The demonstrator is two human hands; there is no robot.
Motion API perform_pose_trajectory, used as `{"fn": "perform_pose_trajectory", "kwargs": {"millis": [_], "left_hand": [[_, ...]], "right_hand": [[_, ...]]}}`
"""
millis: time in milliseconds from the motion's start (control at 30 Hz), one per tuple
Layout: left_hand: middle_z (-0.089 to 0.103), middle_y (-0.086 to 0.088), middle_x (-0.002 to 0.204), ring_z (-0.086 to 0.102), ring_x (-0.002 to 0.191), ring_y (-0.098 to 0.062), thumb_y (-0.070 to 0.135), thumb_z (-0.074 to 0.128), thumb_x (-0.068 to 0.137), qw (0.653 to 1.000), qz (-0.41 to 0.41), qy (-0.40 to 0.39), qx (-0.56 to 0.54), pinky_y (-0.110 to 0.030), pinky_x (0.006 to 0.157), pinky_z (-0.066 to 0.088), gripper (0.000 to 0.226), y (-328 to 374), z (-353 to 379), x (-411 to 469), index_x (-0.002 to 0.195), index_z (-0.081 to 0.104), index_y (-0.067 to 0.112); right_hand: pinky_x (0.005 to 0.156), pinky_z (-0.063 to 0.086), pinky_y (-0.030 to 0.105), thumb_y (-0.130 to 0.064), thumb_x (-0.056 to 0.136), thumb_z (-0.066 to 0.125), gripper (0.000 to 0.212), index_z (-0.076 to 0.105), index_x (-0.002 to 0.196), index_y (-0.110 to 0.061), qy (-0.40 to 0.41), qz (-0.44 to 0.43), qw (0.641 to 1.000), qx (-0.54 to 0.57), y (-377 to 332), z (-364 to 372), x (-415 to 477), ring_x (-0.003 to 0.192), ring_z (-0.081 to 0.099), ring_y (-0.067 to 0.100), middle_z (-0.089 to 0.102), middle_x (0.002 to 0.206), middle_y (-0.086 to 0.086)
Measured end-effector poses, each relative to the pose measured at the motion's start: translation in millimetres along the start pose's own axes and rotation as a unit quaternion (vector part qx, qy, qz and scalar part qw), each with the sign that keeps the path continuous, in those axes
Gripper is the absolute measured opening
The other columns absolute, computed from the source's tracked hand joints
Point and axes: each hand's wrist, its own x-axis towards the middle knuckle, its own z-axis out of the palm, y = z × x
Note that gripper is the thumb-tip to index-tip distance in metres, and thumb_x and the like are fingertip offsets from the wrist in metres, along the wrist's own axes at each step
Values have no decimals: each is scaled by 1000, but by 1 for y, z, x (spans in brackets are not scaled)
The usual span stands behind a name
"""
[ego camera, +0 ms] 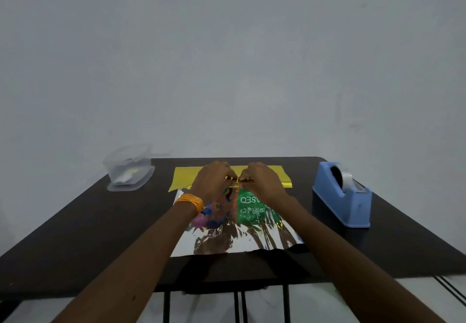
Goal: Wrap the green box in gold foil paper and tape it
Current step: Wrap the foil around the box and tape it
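The gold foil paper (262, 173) lies across the middle of the dark table (75, 234), gold side showing at the far end and its mirror side (239, 239) facing up nearer me. Green lettering and colours of the green box (252, 209) show in that mirror side below my hands; the box itself is mostly hidden. My left hand (211, 181), with an orange band on the wrist, and my right hand (262, 181) meet at the centre. Both pinch a crumpled edge of foil between their fingertips.
A blue tape dispenser (343, 196) with a roll of clear tape stands on the table's right side. A clear plastic container (129, 168) sits at the far left corner. A plain wall rises behind the table.
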Motion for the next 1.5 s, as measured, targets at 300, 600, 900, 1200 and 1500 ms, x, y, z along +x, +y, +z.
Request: {"fn": "perform_pose_trajectory", "kwargs": {"millis": [300,600,900,1200,1500], "left_hand": [[66,0,107,58,99,-18,28,65,93,999,-6,7,-41,-32,78,49,21,-1,4,-1,108,75,17],[63,0,111,54,103,-18,30,60,96,999,-16,9,-28,-27,78,44,25,1,4,-5,114,72,17],[62,-1,116,52,107,-18,31,56,99,1000,-10,14,-17,-27,81,43,30,2,4,-6,122,69,17],[61,-1,116,52,107,-18,32,56,98,1000,-9,7,-12,-25,78,40,31,1,4,-4,122,69,17],[61,-2,117,51,108,-18,31,57,98,1000,-11,11,-8,-26,80,41,31,2,6,-5,123,68,18]], "right_hand": [[68,40,20,-14,97,56,13,66,91,-8,107,330,900,264,71,-38,-24,78,53,12,55,75,-1],[70,62,39,-51,89,67,61,41,132,-17,8,411,721,558,56,-11,-30,98,70,36,57,127,21],[79,60,39,-50,86,70,62,45,133,-19,-1,421,709,566,52,0,-28,105,65,29,61,119,16],[91,57,42,-40,89,69,48,52,129,-18,-5,401,718,569,50,0,-34,98,67,27,64,107,13],[78,58,41,-42,85,71,62,46,134,-15,79,437,740,505,47,-1,-36,106,63,29,58,127,16]]}}
